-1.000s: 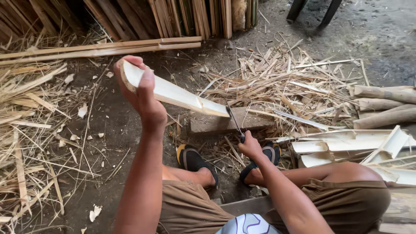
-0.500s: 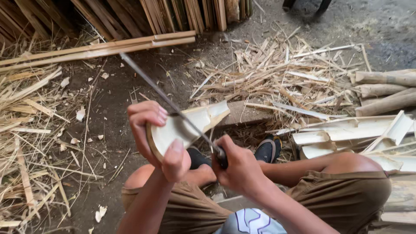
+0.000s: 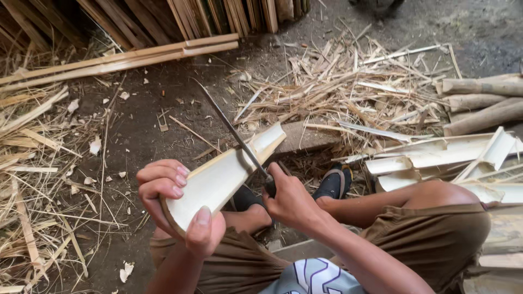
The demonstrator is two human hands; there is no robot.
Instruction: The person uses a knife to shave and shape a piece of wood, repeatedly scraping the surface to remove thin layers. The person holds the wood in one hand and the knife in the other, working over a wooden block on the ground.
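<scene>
My left hand (image 3: pixel 177 201) grips the near end of a pale split bamboo piece (image 3: pixel 223 177), its hollow inner face turned up and its far end resting on a wooden block (image 3: pixel 305 139). My right hand (image 3: pixel 291 198) is closed on the dark handle of a long thin knife (image 3: pixel 229 128). The blade lies across the bamboo piece near its middle and points up and to the left. My knees and black sandals (image 3: pixel 332 182) are just below the bamboo.
Split bamboo slats (image 3: pixel 457 158) and round bamboo poles (image 3: pixel 485 100) lie at the right. Shavings and splinters (image 3: pixel 348 81) cover the dirt floor. Long strips (image 3: pixel 120 60) and stacked bamboo (image 3: pixel 180 16) lie at the top left.
The bamboo piece came down from a raised position to the block in front of my knees. My right hand brought the knife up onto it, and the blade now sits further along the piece.
</scene>
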